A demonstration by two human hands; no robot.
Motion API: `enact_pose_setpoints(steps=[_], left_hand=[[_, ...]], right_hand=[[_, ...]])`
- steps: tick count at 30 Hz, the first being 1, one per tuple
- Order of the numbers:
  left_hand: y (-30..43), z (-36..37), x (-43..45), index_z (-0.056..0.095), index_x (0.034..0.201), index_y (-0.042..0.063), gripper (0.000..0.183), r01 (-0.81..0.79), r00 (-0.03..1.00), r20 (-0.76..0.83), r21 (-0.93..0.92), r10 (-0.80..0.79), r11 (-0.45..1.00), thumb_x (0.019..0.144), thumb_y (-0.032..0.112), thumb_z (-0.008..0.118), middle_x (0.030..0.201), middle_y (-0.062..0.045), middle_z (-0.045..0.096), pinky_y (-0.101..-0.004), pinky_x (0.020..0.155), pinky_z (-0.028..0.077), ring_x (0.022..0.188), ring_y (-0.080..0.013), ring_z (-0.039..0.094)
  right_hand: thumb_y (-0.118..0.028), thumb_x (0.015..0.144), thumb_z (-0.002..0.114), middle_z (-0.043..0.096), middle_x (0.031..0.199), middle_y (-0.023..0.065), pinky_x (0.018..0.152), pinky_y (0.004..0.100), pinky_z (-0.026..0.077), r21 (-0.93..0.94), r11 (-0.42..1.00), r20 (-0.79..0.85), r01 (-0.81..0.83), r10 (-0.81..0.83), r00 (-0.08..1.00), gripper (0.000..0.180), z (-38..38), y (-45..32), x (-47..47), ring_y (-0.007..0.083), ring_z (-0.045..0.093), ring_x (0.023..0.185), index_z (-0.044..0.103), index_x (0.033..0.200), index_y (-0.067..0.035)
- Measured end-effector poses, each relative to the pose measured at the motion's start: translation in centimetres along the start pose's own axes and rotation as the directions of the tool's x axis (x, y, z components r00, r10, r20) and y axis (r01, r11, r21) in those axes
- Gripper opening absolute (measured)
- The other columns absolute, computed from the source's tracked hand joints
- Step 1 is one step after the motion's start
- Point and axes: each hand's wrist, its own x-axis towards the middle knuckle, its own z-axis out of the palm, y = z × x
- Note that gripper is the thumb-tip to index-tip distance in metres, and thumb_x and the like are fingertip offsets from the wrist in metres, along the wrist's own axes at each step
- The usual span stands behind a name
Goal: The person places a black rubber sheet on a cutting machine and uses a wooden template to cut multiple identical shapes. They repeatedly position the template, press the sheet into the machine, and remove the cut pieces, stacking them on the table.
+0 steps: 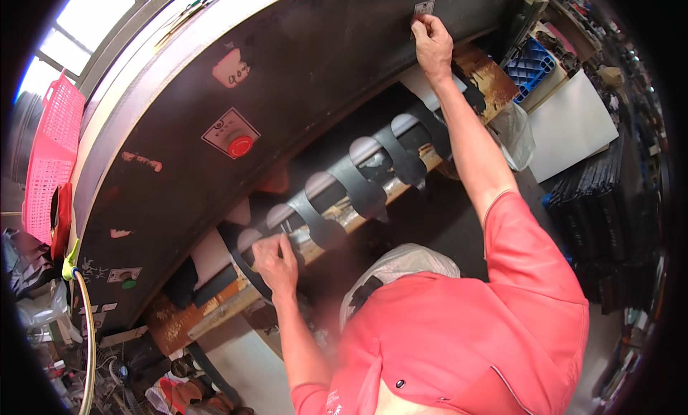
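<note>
My left hand (277, 264) is curled at the left end of a dark, flexible sheet (352, 186) with a row of rounded cut-outs, and its fingers pinch the edge. The sheet stretches up and to the right, under a large dark machine panel (301, 76). Up at the panel's right end, my right hand (434, 47) has bent fingers against a small plate with writing (424, 7). Those fingers hide whatever they touch. A red mushroom push button (240, 145) sits on the panel between my hands. Farther left is a green button (128, 284).
Under the panel runs a worn wooden ledge (226, 310). A pink plastic basket (51, 151) and a yellowish hose (88, 340) are at the left. To the right are a blue plastic crate (529, 68), a white board (572, 124) and stacked black sheets (596, 216).
</note>
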Motion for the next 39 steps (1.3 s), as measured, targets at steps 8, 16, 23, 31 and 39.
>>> enact_pose_setpoints(steps=[8, 16, 23, 31, 39], left_hand=[[4.8, 1.3, -0.4, 0.072, 0.109, 0.006, 0.017, -0.109, 0.986, -0.122, 0.076, 0.117, 0.991, 0.093, 0.007, 0.078, 0.106, -0.01, 0.075, -0.0456, 0.087, 0.05, 0.096, -0.0336, 0.067], [7.2, 5.9, -1.6, 0.067, 0.113, 0.004, 0.026, 0.034, 0.988, -0.153, 0.07, -0.022, 0.997, 0.09, 0.009, 0.08, 0.109, -0.015, 0.066, -0.0477, 0.087, 0.053, 0.1, -0.0385, 0.065], [6.7, 5.9, -1.8, 0.069, 0.112, 0.002, 0.022, 0.136, 0.985, -0.105, -0.008, -0.136, 0.991, 0.093, 0.01, 0.078, 0.105, -0.016, 0.067, -0.0449, 0.082, 0.055, 0.093, -0.0355, 0.066], [7.3, 5.9, -1.9, 0.07, 0.107, -0.001, 0.018, 0.206, 0.973, -0.094, -0.072, -0.212, 0.976, 0.092, 0.006, 0.077, 0.104, -0.02, 0.068, -0.0482, 0.084, 0.055, 0.096, -0.0414, 0.068], [10.9, 3.5, -8.5, 0.069, 0.109, -0.001, 0.015, 0.192, 0.981, -0.007, -0.137, -0.195, 0.972, 0.094, 0.001, 0.072, 0.105, -0.018, 0.068, -0.0476, 0.085, 0.056, 0.097, -0.0408, 0.069]], right_hand=[[-0.018, 0.106, 0.071, 0.066, 0.084, -0.0031, 0.07, 0.0246, 0.048, 0.017, 0.965, 0.384, -0.261, 0.235, 0.893, 0.018, -7.5, 1.3, -14.1, 0.0052, 0.059, 0.076, 0.073, 0.107, -0.001], [-0.014, 0.094, 0.077, 0.061, 0.08, 0.0067, 0.064, 0.0376, 0.048, -0.334, 0.93, 0.58, 0.154, 0.075, 0.811, 0.012, -6.3, 0.3, -22.0, 0.0219, 0.056, 0.066, 0.069, 0.094, -0.005], [-0.013, 0.094, 0.075, 0.057, 0.078, 0.006, 0.065, 0.0358, 0.048, -0.303, 0.942, 0.615, 0.142, 0.08, 0.784, 0.01, -6.6, 0.4, -21.5, 0.0196, 0.054, 0.066, 0.071, 0.095, -0.004], [-0.01, 0.093, 0.073, 0.059, 0.079, 0.0096, 0.066, 0.0389, 0.049, -0.245, 0.956, 0.68, 0.159, 0.053, 0.731, 0.009, -8.1, 0.9, -21.4, 0.024, 0.055, 0.067, 0.071, 0.099, -0.003], [-0.012, 0.098, 0.075, 0.067, 0.088, 0.0021, 0.074, 0.028, 0.052, -0.414, 0.897, 0.373, -0.155, 0.322, 0.87, 0.013, -14.4, -1.4, -23.6, 0.0106, 0.061, 0.077, 0.076, 0.104, -0.002]])
